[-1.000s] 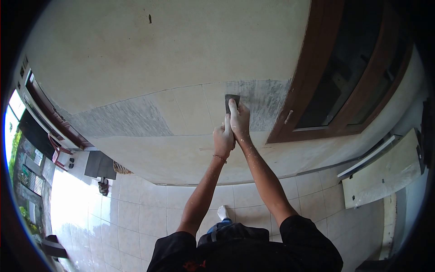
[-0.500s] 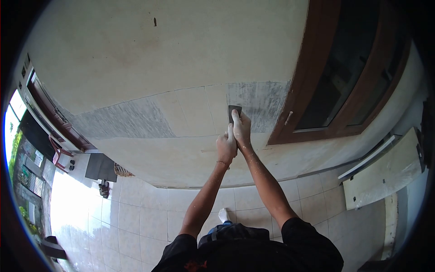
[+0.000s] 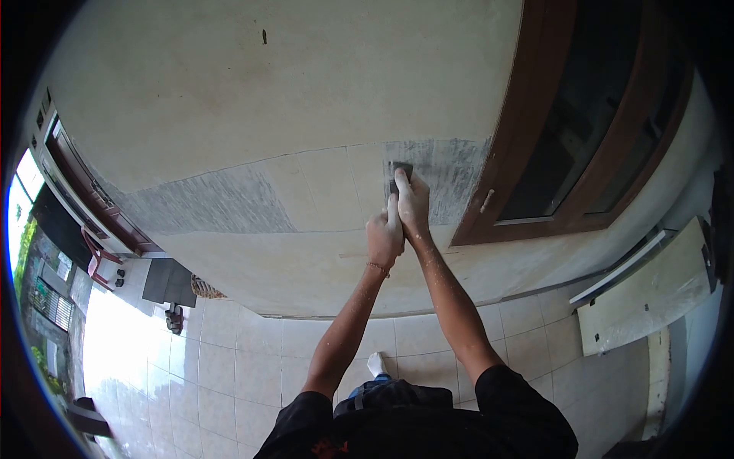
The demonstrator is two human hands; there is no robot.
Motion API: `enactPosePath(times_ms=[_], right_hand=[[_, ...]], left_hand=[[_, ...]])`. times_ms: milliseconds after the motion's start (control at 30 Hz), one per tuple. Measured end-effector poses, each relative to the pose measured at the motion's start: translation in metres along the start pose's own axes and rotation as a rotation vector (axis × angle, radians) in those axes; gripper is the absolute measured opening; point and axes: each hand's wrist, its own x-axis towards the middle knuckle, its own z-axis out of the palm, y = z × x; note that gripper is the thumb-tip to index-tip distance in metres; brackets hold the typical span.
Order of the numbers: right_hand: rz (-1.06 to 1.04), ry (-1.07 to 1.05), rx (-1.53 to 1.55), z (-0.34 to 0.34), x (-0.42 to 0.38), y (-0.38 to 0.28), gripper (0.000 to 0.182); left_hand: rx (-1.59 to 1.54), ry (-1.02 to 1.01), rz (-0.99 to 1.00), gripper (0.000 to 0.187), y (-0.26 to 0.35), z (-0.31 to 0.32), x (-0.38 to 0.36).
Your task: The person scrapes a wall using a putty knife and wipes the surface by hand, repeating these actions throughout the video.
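A dark grey rectangular piece of sandpaper [image 3: 401, 166] lies against the grey, scratched patch [image 3: 456, 172] of the wall. My right hand [image 3: 414, 205] is closed on it, thumb pressed flat on its face. Just below and to the left, my left hand [image 3: 384, 239] is closed too, its thumb stretched up along the lower end of the sandpaper; the rest of its grip is hidden. White dust coats both hands.
A brown-framed window [image 3: 569, 115] borders the patch on the right. More scratched grey band [image 3: 210, 203] runs left along the wall. Pale panels [image 3: 646, 294] lean at the lower right. Shoes [image 3: 174, 318] and a red chair [image 3: 98, 256] stand on the tiled floor [image 3: 252, 367] at left.
Both hands and the sandpaper have moved a little up and to the right on the grey patch. The grip looks the same.
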Motion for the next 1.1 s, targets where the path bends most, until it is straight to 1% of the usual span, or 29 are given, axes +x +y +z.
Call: enactPosePath(times_ms=[33, 100, 133, 200, 233, 300, 367, 400, 433, 500, 567, 600, 633, 667, 700, 767, 800, 900, 933, 967, 1033, 1100], right_hand=[[-0.045, 0.017, -0.030, 0.006, 0.008, -0.024, 0.035], [0.012, -0.016, 0.059, 0.010, 0.016, -0.038, 0.036], [-0.015, 0.000, 0.030, 0.007, 0.015, -0.027, 0.035], [-0.070, 0.031, -0.028, -0.002, 0.002, 0.023, 0.035], [-0.020, 0.050, 0.012, -0.006, -0.008, 0.043, 0.035], [0.034, 0.062, 0.028, -0.007, -0.010, 0.049, 0.033], [0.047, 0.027, 0.018, -0.004, 0.000, 0.015, 0.033], [-0.013, 0.019, -0.033, -0.002, 0.009, 0.002, 0.033], [-0.032, 0.041, -0.044, 0.006, 0.005, -0.033, 0.035], [-0.049, 0.044, -0.024, 0.008, 0.010, -0.030, 0.036], [0.024, 0.032, 0.026, -0.001, 0.005, 0.017, 0.035], [0.017, 0.047, -0.072, -0.005, -0.006, 0.024, 0.033], [-0.007, 0.063, -0.081, -0.003, -0.012, 0.025, 0.032], [-0.026, 0.076, -0.072, -0.002, -0.007, 0.025, 0.033], [-0.042, 0.088, -0.062, -0.001, -0.001, 0.025, 0.033], [-0.087, 0.061, -0.101, 0.006, 0.019, -0.016, 0.034], [-0.057, 0.050, -0.099, 0.013, 0.022, -0.043, 0.034], [-0.125, 0.046, -0.043, 0.010, 0.015, -0.026, 0.034], [-0.027, 0.064, -0.009, 0.007, 0.009, -0.004, 0.038], [-0.048, 0.080, -0.115, 0.002, 0.001, 0.012, 0.037], [-0.008, 0.070, -0.103, 0.001, -0.001, 0.022, 0.037], [-0.068, 0.061, -0.077, 0.008, 0.013, -0.007, 0.037]], left_hand=[[-0.076, -0.024, 0.008, 0.063, 0.016, -0.001, 0.009], [-0.104, -0.057, -0.007, 0.063, 0.034, -0.003, 0.014], [-0.065, -0.037, -0.021, 0.065, 0.026, -0.001, 0.013], [0.009, 0.005, -0.045, 0.069, -0.018, 0.002, 0.004], [0.088, 0.017, -0.057, 0.069, -0.043, 0.003, 0.001], [0.041, -0.016, -0.105, 0.069, -0.035, 0.002, -0.008], [0.022, -0.025, -0.053, 0.068, 0.002, -0.001, -0.004], [0.015, -0.027, -0.035, 0.068, 0.012, -0.001, 0.000], [-0.022, -0.029, -0.035, 0.066, 0.013, -0.002, 0.005], [-0.098, -0.046, -0.015, 0.064, 0.017, 0.001, 0.015], [-0.060, -0.016, -0.041, 0.064, -0.010, 0.003, 0.005], [-0.033, -0.002, -0.056, 0.064, -0.025, 0.003, -0.003], [-0.008, 0.016, -0.073, 0.064, -0.024, 0.003, -0.009], [0.047, 0.034, -0.042, 0.067, -0.021, 0.003, -0.007], [0.024, 0.008, -0.022, 0.068, -0.017, 0.002, 0.000], [-0.012, -0.045, -0.009, 0.068, 0.024, -0.004, 0.010], [-0.068, -0.097, -0.010, 0.069, 0.049, -0.008, 0.012], [-0.093, -0.062, -0.045, 0.069, 0.032, -0.004, 0.011], [-0.042, -0.051, -0.052, 0.067, 0.009, -0.004, 0.008], [-0.029, -0.034, -0.052, 0.066, -0.004, -0.003, 0.000], [-0.010, -0.018, -0.106, 0.065, -0.004, -0.003, -0.004], [-0.062, -0.038, -0.045, 0.065, 0.030, -0.005, 0.003]])
